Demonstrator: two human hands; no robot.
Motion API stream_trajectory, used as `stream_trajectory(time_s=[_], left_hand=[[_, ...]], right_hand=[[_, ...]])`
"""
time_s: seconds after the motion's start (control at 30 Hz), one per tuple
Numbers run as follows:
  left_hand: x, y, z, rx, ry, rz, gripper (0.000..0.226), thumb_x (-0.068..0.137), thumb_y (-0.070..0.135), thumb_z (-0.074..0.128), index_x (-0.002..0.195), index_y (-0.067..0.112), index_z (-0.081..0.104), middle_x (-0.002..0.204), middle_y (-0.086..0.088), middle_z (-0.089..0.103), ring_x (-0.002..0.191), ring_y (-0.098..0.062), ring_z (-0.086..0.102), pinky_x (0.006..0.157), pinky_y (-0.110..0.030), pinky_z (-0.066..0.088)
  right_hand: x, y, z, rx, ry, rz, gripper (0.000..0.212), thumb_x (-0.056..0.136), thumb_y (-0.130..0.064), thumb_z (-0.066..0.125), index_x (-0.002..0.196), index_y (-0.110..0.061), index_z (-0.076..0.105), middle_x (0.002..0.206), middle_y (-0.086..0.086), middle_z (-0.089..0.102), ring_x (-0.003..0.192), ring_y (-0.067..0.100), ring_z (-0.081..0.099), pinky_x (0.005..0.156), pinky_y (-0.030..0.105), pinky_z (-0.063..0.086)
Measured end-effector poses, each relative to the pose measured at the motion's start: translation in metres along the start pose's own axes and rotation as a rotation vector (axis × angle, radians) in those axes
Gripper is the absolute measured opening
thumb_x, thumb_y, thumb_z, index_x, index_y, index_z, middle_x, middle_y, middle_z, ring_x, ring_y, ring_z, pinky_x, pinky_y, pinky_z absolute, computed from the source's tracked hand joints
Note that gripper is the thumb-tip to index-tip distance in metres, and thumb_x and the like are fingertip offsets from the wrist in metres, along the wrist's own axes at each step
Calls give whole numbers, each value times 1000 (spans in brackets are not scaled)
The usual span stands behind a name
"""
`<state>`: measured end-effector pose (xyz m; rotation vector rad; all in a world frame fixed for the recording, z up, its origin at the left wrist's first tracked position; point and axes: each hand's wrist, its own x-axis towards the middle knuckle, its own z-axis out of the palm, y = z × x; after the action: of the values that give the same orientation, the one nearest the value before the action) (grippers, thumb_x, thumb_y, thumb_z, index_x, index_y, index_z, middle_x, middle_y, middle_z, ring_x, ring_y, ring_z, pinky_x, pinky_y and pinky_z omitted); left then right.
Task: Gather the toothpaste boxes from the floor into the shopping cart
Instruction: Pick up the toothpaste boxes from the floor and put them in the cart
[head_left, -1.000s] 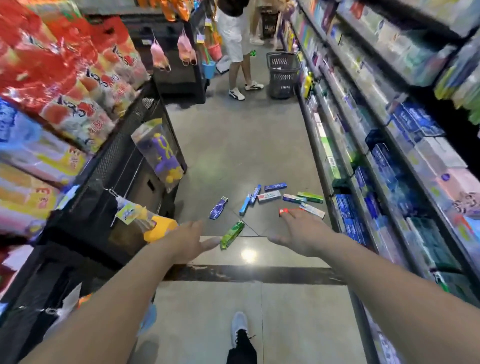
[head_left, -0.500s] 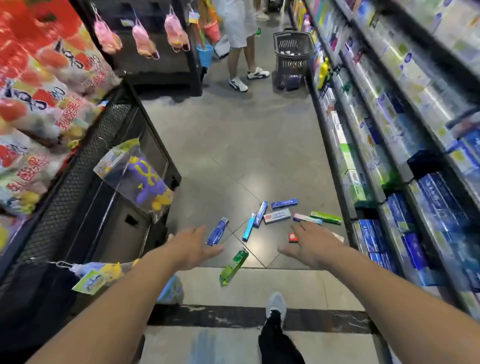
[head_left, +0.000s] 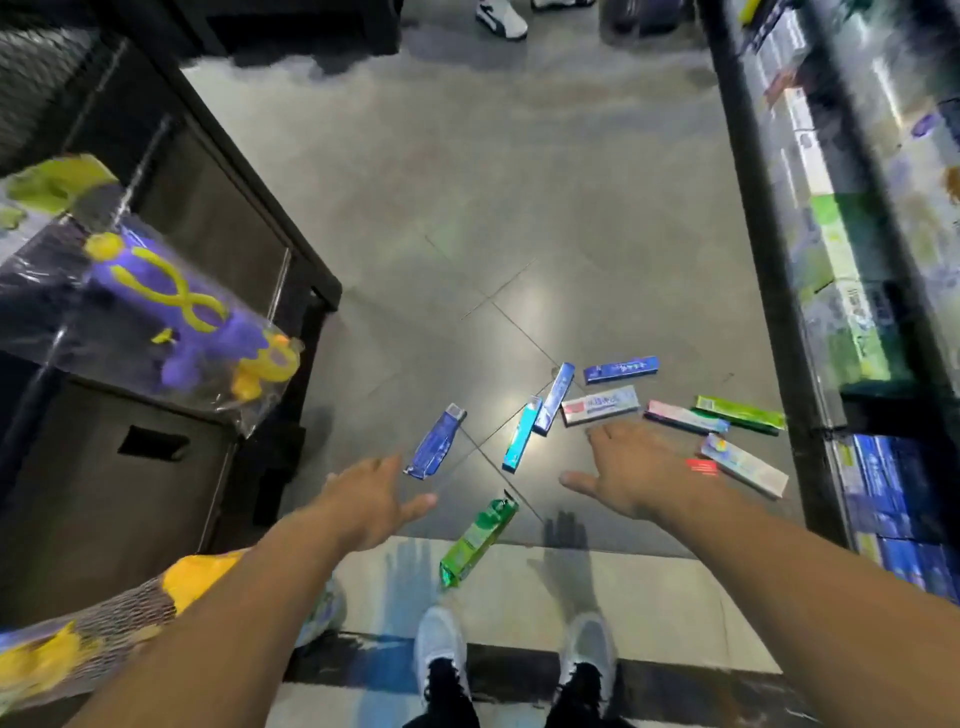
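While both arms reached forward over the aisle, the scene lay as follows, every place given from the green box nearest the feet.

Floor (head_left: 519, 182): grey glossy tiles, running from under the green box up the aisle; a pale strip and a dark band crossed it on the near side of the box.
Right shelving (head_left: 857, 260): well to the right of the green box, stocked with blurred cartons in blue, green and white.
Left rack (head_left: 171, 322): dark, well to the left of the green box, with a bagged purple and yellow toy (head_left: 176, 312) hanging off it.
Left hand (head_left: 371, 493): just left of the green box and above the floor, fingers straight and spread, holding nothing.
Right hand (head_left: 631, 467): just right of and beyond the green box, fingers spread flat, holding nothing; whether it touched any box could not be told.
Shoes (head_left: 441, 644): two pale shoes, right behind the green box.
Green box (head_left: 480, 540): on the floor, lying across the edge of the pale strip, between the two hands.
Dark blue box (head_left: 435, 441): beyond and left of the green box, near the left fingertips.
Light blue box (head_left: 522, 435): straight beyond the green box.
White box (head_left: 600, 405): further beyond, just past the right hand.
Other toothpaste boxes (head_left: 621, 369): scattered beyond and to the right of the green box, all on the floor.
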<state>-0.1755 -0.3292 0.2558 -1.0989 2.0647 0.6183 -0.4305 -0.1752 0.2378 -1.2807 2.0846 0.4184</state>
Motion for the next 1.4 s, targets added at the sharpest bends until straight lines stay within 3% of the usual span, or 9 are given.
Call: stream_trajectory(time_s=[0.33, 0.53, 0.67, 0.8, 0.9, 1.0, 1.13, 1.23, 1.4], left_hand=[[230, -53, 136, 130, -39, -29, 87, 87, 72, 43, 152, 18, 21, 155, -10, 30, 141, -28, 32, 115, -45, 27], [361, -14, 185, 196, -46, 101, 89, 85, 72, 46, 150, 16, 22, 151, -15, 32, 136, -35, 36, 110, -49, 34], [427, 37, 200, 215, 16, 245, 84, 84, 69, 52, 144, 17, 27, 146, -14, 39, 131, -35, 41, 105, -53, 37], [465, 79, 219, 152, 82, 343, 87, 79, 68, 61, 142, 20, 25, 134, -9, 49, 111, -27, 52, 90, -45, 47], [482, 98, 232, 70, 112, 352, 102, 76, 66, 65, 150, 20, 12, 141, -7, 45, 114, -27, 52, 95, -44, 48], [492, 110, 241, 44, 182, 309, 105, 78, 57, 70, 152, 14, 8, 142, -9, 42, 116, -27, 50, 94, -41, 46], [498, 105, 237, 53, 265, 228, 66, 89, 25, 64, 142, 13, 27, 134, -11, 48, 112, -28, 53, 86, -38, 48], [499, 89, 228, 101, 257, 216, 49, 91, 21, 60, 134, 14, 38, 129, -11, 51, 113, -29, 52, 87, -39, 47], [496, 70, 224, 42, 230, 105, 46, 87, 23, 64, 126, 12, 42, 122, -11, 56, 108, -29, 58, 79, -35, 44]], right_hand=[[196, 2, 171, 10, -67, 44, 79, 89, -72, 38, 146, -18, 33, 151, 11, 38, 136, 31, 37, 113, 46, 32], [294, 28, 230, 54, 25, 101, 76, 87, -68, 46, 144, -17, 37, 144, 11, 44, 130, 30, 43, 107, 46, 38], [347, 42, 246, 97, 92, 140, 76, 89, -56, 57, 149, -20, 27, 148, 15, 35, 131, 33, 42, 106, 46, 40], [385, 38, 251, 153, 152, 139, 75, 91, -48, 58, 152, -27, 18, 156, 14, 20, 130, 34, 44, 104, 48, 43], [405, 33, 254, 208, 161, 139, 74, 95, -44, 55, 153, -32, 12, 159, 13, 8, 129, 35, 44, 103, 46, 43], [413, 28, 261, 212, 191, 175, 67, 95, -41, 54, 152, -32, 20, 158, 17, 7, 131, 35, 37, 103, 45, 41], [414, 27, 269, 276, 319, 215, 46, 92, -31, 58, 134, -17, 46, 136, 15, 34, 116, 31, 46, 94, 41, 46], [415, 30, 277, 279, 341, 293, 42, 92, -27, 62, 128, -13, 46, 132, 13, 35, 111, 29, 48, 86, 40, 51], [416, 29, 290, 435, 421, 418, 51, 84, -7, 70, 124, -9, 38, 120, 13, 41, 104, 33, 53, 78, 46, 53]])
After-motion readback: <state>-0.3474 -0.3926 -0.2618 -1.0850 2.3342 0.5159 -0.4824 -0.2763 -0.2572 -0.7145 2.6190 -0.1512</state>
